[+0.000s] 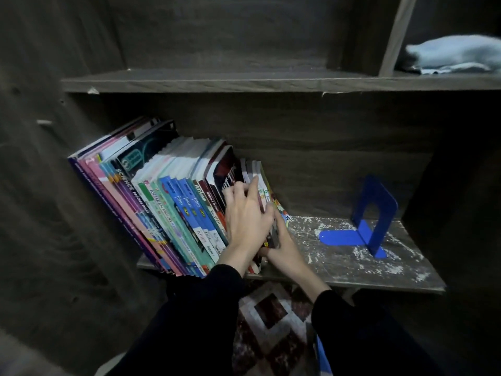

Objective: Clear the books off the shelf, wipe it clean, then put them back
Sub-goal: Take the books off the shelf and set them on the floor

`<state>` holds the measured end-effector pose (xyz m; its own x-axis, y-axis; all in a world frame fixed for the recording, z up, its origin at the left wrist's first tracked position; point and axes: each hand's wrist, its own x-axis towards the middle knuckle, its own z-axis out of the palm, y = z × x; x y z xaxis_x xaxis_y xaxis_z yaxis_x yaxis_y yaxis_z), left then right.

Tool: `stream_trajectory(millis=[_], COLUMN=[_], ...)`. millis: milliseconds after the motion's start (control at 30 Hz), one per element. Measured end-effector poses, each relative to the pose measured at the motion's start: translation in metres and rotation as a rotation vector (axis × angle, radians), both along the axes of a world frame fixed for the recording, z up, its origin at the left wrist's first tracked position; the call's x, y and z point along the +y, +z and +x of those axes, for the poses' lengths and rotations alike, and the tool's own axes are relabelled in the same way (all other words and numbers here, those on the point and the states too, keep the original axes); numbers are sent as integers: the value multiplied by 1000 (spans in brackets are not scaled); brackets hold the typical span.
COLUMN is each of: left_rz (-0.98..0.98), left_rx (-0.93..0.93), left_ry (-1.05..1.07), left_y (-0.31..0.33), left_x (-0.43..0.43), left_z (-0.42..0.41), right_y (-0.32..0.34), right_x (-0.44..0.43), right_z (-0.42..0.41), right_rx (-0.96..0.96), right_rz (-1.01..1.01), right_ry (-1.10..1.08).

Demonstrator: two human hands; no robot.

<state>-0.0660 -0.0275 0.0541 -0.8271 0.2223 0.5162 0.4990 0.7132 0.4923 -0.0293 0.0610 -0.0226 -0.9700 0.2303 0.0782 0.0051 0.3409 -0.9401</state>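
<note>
Plainly, the colourful books (168, 202) lean left on the dusty shelf (339, 259).

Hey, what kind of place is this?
Probably a home room or study corner: a wooden bookshelf with school workbooks, a blue bookend, and a patterned rug underfoot.

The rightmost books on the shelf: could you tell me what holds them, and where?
The left hand pinches the rightmost books across their spines, midway up; the right hand grips their lower right side.

Dim, murky shot w/ wide-angle edge warp, soft blur, dark corners.
</note>
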Motion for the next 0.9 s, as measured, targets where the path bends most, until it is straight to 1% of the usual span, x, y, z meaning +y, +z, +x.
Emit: stream_trajectory(millis=[67,133,200,267,400,533,600,700,733,800,867,900], left_rz=[163,249,277,255,211,335,385,462,498,589,742,842], left_rx=[-56,-93,-145,-161,-87,-67,-55,-58,-95,-234,-420,-535], left_ry=[-33,-36,-35,-31,-27,-106,-149,-149,-141,-160,-214,-234], left_y=[-5,-9,-12,-13,-18,-23,-22,-19,-18,-18,-17,-19], left_x=[7,17,28,37,41,36,32,20,13,-5,-25,-33], left_z=[-3,-5,-4,-3,-6,-6,3,26,32,39,47,51], right_y=[2,-1,-5,-8,-17,-19,-16,-3,3,16,28,32], right_x=[2,6,11,16,22,23,25,37,43,55,67,72], right_z=[4,6,6,8,10,14,21,34,39,50,63,69], right_rx=[36,67,84,79,74,87,98,95,122,149,92,29], right_rz=[39,74,83,90,133,197,185,166,169,156,24,-57], right_ry=[-6,-15,-20,1,29,40,22,-42,-64,-65,4,49])
